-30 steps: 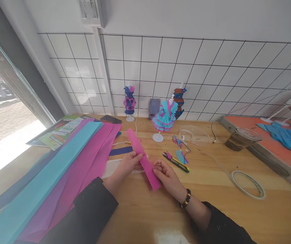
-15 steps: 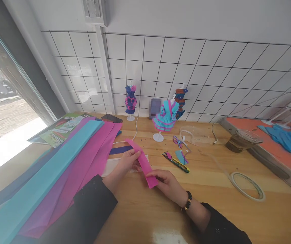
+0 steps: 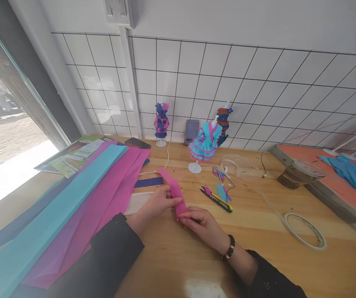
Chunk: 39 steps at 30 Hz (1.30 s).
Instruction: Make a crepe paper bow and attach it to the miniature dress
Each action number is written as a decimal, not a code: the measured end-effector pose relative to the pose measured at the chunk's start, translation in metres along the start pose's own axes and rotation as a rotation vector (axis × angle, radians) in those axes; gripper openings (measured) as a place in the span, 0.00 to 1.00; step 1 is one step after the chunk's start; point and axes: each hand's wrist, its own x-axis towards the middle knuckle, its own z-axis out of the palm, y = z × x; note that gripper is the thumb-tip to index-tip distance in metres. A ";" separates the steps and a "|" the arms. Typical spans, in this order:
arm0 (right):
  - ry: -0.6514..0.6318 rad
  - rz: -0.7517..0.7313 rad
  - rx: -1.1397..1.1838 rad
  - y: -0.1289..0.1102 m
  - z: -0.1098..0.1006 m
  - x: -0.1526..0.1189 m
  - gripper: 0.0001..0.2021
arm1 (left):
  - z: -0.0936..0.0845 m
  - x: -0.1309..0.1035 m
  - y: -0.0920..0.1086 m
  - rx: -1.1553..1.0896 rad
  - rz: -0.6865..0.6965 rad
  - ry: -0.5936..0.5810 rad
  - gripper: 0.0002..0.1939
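Note:
A pink paper strip [image 3: 173, 186] slants over the middle of the wooden table, its near end folded over. My left hand [image 3: 162, 200] pinches it partway along, thumb on top and fingers at its left edge. At the near end, my right hand [image 3: 201, 223] grips the folded edge between thumb and fingers. A white sheet [image 3: 139, 203] lies partly under my left hand, with a dark blue strip [image 3: 148, 182] beyond it. Green-and-yellow snips [image 3: 217, 200] lie right of the pink strip, near blue and pink scraps [image 3: 223, 192].
Long coloured paper sheets [image 3: 103, 190] cover the left side. Small dressed stands [image 3: 205, 142] and a phone [image 3: 137, 143] are at the back. A tape roll [image 3: 305, 231], a plastic cup [image 3: 300, 174] and an orange board [image 3: 302, 155] are at right.
The near end of the pink strip, flat before, is now folded over in my right hand's fingers. My left thumb has moved nearer to the right hand. The view has shifted slightly.

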 end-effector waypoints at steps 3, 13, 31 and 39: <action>0.012 0.009 -0.001 0.000 0.001 0.001 0.11 | 0.002 -0.003 0.006 0.004 0.009 -0.078 0.10; 0.023 0.029 -0.016 -0.002 0.001 0.000 0.13 | 0.002 -0.007 0.005 0.133 0.040 -0.128 0.07; 0.091 0.096 0.022 0.001 0.002 0.002 0.10 | 0.001 -0.004 -0.003 0.080 0.017 -0.121 0.11; 0.128 0.153 0.083 -0.001 0.003 0.003 0.12 | 0.001 -0.004 -0.004 0.057 -0.009 -0.112 0.13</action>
